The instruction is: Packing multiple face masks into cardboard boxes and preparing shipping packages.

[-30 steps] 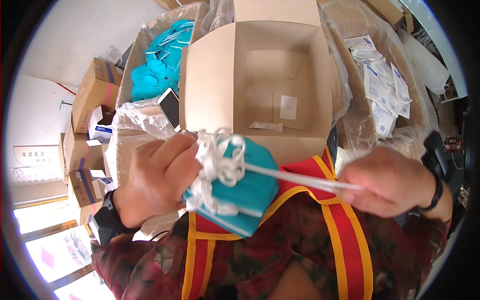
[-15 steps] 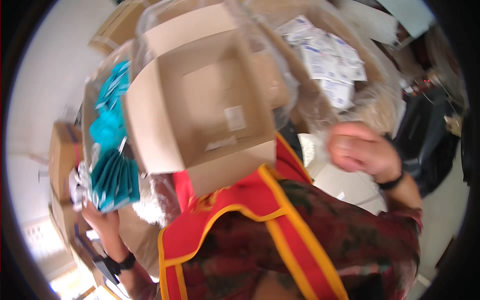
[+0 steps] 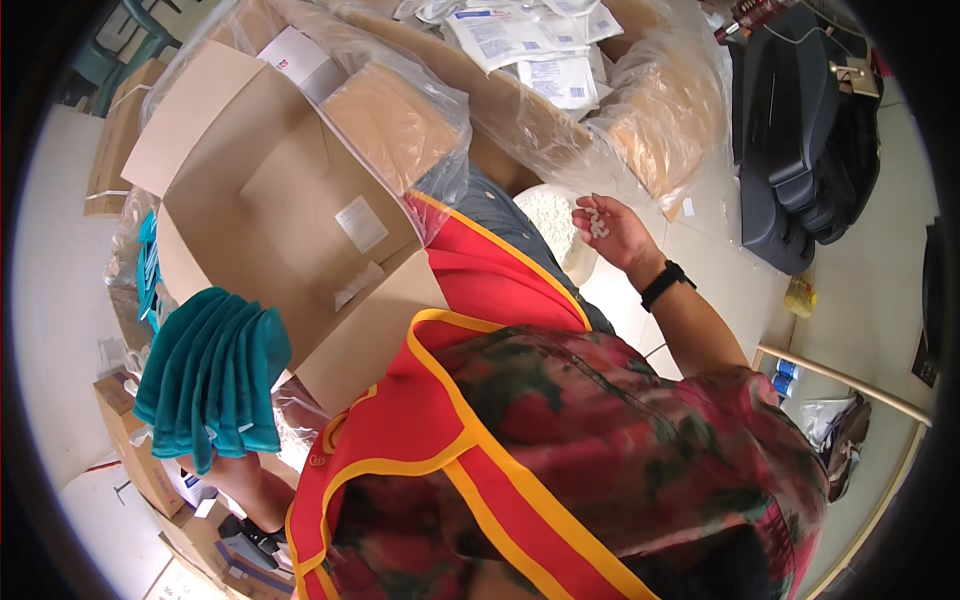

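A fanned stack of teal fabric pouches (image 3: pixel 208 375) is gripped by my left hand (image 3: pixel 218 468), whose fingers are mostly hidden beneath the cloth. On the right, my right hand (image 3: pixel 622 240) is palm up with its fingers curled, cupping a few small white pellets (image 3: pixel 597 224). Just beside that hand stands a white bucket (image 3: pixel 583 268) filled with more white pellets (image 3: pixel 550 218). Between my hands sits an open cardboard box (image 3: pixel 230 215), with a white label and a scrap of paper inside.
Flat white printed packets (image 3: pixel 520 38) lie in a large plastic-lined carton (image 3: pixel 480 85) ahead. More teal pouches (image 3: pixel 148 265) are in plastic at far left, above stacked cartons (image 3: pixel 135 440). A black padded chair-like object (image 3: pixel 790 140) stands at far right, near a wooden rail (image 3: pixel 850 382).
My view has swung right. My right hand has turned from a closed fist to palm up, revealing the pellets. The left hand keeps the pouches, now raised in front of the box's near-left corner.
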Demonstrator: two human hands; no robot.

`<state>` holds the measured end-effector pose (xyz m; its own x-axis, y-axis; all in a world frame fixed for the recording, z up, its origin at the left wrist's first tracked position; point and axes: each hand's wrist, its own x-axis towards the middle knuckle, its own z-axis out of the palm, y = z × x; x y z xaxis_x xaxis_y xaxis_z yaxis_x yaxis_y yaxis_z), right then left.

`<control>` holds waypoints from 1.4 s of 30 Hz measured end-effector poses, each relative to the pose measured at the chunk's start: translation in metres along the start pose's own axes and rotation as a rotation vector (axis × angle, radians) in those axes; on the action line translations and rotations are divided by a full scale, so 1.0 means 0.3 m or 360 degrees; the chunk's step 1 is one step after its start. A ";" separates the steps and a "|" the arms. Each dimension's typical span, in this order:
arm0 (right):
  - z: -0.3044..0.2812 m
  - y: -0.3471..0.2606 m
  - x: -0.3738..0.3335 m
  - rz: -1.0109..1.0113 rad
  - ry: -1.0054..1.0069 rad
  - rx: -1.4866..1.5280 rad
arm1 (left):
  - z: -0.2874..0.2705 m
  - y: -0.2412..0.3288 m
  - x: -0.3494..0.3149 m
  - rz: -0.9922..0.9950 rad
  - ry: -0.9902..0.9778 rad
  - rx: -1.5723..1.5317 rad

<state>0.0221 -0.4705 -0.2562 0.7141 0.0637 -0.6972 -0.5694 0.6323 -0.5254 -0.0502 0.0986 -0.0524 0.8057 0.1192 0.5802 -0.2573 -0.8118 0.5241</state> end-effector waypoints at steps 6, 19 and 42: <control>-0.117 0.070 0.093 -0.0087 0.0545 -0.0192 | 0.071 0.105 0.011 0.0045 -0.0047 -0.0186; 0.074 0.011 0.004 -0.0007 -0.0002 -0.0454 | 0.112 0.144 0.052 -0.0133 -0.0214 -0.0053; 1.250 -0.232 -0.507 -0.2079 -0.1762 -0.1984 | 0.208 0.327 0.221 -0.0091 -0.0314 -0.1218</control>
<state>0.1059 -0.2348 0.0694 0.4448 0.7340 0.5133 0.7647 -0.0128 -0.6443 0.0112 -0.0089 -0.0015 0.8900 -0.0126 0.4558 -0.4504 -0.1806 0.8744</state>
